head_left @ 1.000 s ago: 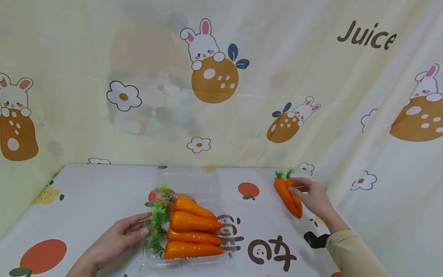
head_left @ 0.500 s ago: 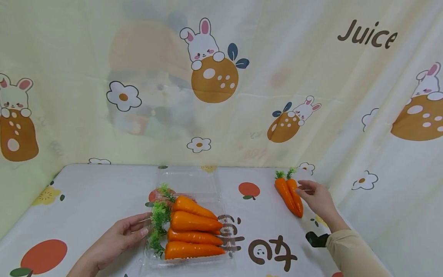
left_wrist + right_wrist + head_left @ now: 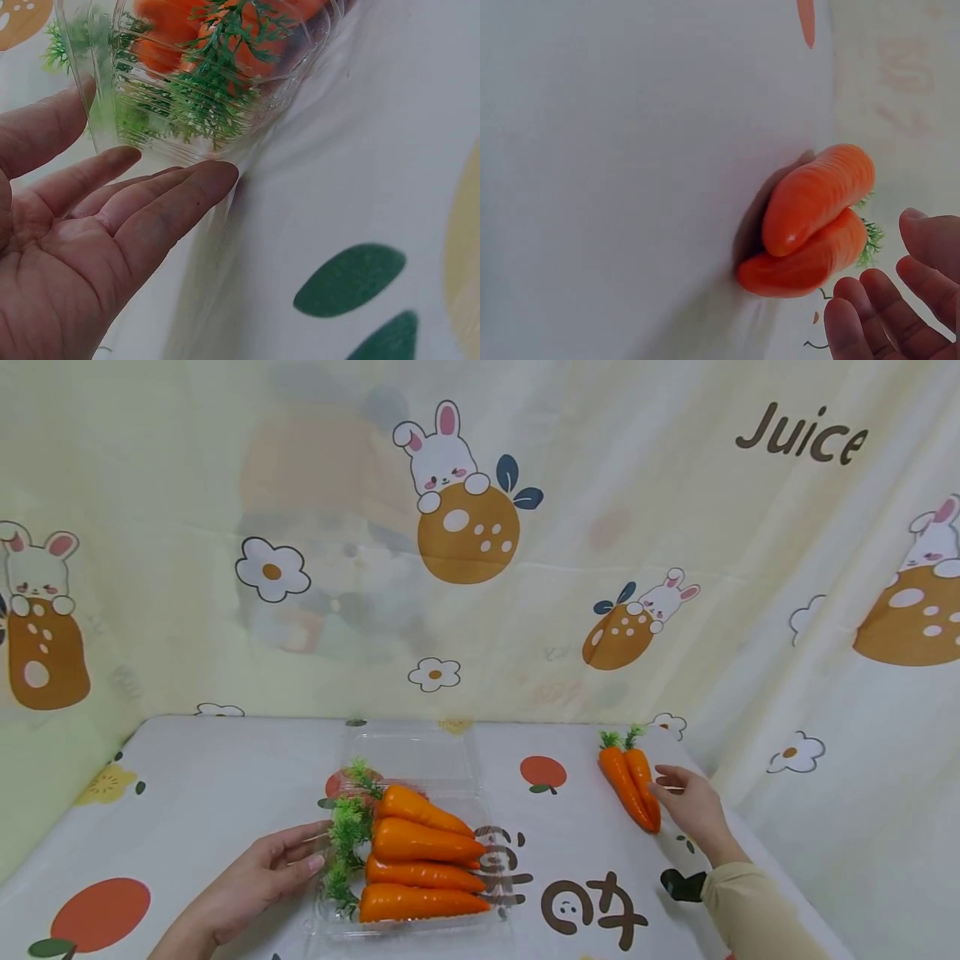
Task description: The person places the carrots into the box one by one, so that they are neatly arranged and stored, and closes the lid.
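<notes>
Several orange toy carrots (image 3: 427, 840) with green leafy tops lie side by side in a clear plastic clamshell box (image 3: 408, 930), tips to the right. At the box's left end is my left hand (image 3: 258, 881), its fingers extended. In the left wrist view, the fingertips reach the box's clear end wall (image 3: 187, 146), and the palm is bare. Two more carrots (image 3: 628, 789) lie together on the table at the far right, leaves away from me. My right hand (image 3: 693, 806) is just right of them, fingers relaxed and apart from the carrots (image 3: 817, 199) in the right wrist view.
The box's clear lid (image 3: 408, 752) lies folded back behind it. A white printed tablecloth (image 3: 225, 777) covers the table. A patterned curtain (image 3: 337, 635) rises along the back and sides. Something small and black (image 3: 682, 885) shows at the right sleeve.
My right hand has let go of the right-hand carrot and drawn back a little to the right. The two carrots lie together on the table. My left hand has stayed at the box.
</notes>
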Demonstrator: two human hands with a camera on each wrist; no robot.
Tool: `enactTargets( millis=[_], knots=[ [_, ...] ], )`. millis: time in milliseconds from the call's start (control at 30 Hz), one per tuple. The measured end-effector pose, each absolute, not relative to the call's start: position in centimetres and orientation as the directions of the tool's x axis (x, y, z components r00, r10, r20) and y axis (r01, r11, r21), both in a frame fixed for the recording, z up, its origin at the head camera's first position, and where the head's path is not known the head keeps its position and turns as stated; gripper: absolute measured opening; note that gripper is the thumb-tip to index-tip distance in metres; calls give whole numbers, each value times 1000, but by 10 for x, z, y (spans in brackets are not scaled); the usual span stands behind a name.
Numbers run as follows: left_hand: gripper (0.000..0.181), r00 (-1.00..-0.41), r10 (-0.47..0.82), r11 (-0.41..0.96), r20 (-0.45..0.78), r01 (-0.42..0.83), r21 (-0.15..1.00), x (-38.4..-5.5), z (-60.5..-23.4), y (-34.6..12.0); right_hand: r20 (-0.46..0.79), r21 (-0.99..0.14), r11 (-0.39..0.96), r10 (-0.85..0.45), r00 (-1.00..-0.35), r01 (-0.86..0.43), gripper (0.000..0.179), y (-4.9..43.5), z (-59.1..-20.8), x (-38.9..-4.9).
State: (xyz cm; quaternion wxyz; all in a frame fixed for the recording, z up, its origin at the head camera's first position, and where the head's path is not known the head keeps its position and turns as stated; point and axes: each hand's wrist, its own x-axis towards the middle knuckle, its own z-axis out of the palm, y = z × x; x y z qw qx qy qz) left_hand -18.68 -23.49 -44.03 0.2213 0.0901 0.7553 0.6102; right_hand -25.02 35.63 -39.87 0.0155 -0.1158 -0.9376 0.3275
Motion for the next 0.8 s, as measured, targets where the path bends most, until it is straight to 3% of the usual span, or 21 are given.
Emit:
enactTargets(
  millis=[800],
  knots=[
    [71, -888, 407, 227, -216, -131, 965, -186, -441, -235, -152, -567, 761, 281, -948, 316, 63, 353, -415, -263]
  ],
)
